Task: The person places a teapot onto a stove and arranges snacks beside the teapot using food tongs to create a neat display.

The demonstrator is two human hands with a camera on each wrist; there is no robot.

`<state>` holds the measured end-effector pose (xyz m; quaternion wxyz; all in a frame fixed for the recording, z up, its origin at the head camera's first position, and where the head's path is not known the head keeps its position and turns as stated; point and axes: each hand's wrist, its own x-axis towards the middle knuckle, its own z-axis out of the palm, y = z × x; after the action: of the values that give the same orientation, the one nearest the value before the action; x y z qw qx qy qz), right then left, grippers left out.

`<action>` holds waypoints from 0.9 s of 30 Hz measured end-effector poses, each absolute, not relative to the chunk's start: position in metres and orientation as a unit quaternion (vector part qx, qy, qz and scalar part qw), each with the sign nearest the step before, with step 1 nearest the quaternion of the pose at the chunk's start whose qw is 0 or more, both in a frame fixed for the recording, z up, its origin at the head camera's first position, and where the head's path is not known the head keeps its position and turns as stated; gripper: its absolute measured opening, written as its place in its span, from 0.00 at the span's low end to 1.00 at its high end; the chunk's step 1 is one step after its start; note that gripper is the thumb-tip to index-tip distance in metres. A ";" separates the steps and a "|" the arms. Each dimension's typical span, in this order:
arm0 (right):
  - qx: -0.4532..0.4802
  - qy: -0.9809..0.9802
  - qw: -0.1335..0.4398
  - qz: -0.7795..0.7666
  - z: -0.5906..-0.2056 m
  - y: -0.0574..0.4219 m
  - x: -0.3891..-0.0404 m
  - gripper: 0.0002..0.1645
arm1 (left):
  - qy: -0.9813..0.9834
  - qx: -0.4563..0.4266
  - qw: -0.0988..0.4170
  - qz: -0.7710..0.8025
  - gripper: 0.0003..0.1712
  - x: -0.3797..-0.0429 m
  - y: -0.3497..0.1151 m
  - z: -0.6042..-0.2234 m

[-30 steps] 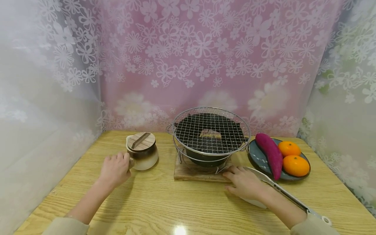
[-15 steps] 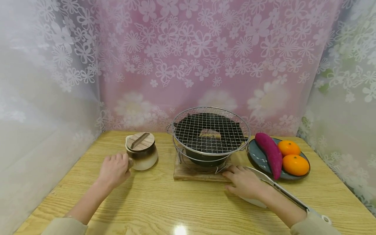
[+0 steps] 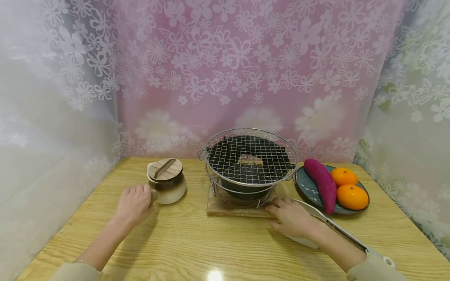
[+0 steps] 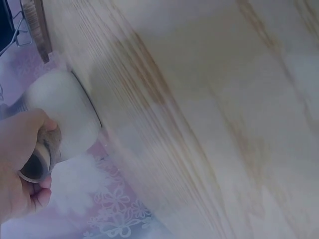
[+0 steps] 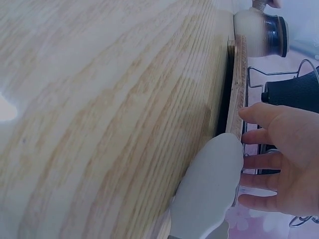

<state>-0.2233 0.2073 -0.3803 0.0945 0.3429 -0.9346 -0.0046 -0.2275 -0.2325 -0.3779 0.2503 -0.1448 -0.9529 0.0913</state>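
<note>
No readable text or labels

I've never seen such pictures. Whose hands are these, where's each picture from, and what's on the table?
There's no machine: these are a person's bare left hand and right hand. The wide view is from a head camera; the others, from one on each wrist. On the wooden table are a brown-and-cream pot with a round wooden lid, a wooden board carrying a round black stove under a round wire grill, white-tipped metal tongs, and a dark round plate holding a purple sweet potato and two round orange fruits. The left hand grips the pot's brown handle. The right, fingers extended by the board, appears to hold nothing.
</note>
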 end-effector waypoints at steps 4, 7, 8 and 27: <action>0.345 -0.934 0.095 -0.006 -0.380 0.207 -0.223 0.23 | -0.952 -0.141 0.258 0.084 0.21 -0.227 -0.234 -0.380; 0.346 -0.933 0.096 -0.005 -0.380 0.207 -0.223 0.23 | -0.952 -0.139 0.261 0.082 0.20 -0.228 -0.235 -0.380; 0.346 -0.933 0.096 -0.004 -0.380 0.207 -0.223 0.23 | -0.951 -0.140 0.263 0.081 0.19 -0.228 -0.235 -0.381; 0.356 -0.928 0.109 -0.010 -0.382 0.207 -0.225 0.22 | -0.935 -0.151 0.313 0.071 0.17 -0.232 -0.230 -0.366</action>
<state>-0.2246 0.2067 -0.3822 0.1085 0.3561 -0.9281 -0.0105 -0.2319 -0.2305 -0.3663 0.3126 -0.1506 -0.9352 0.0712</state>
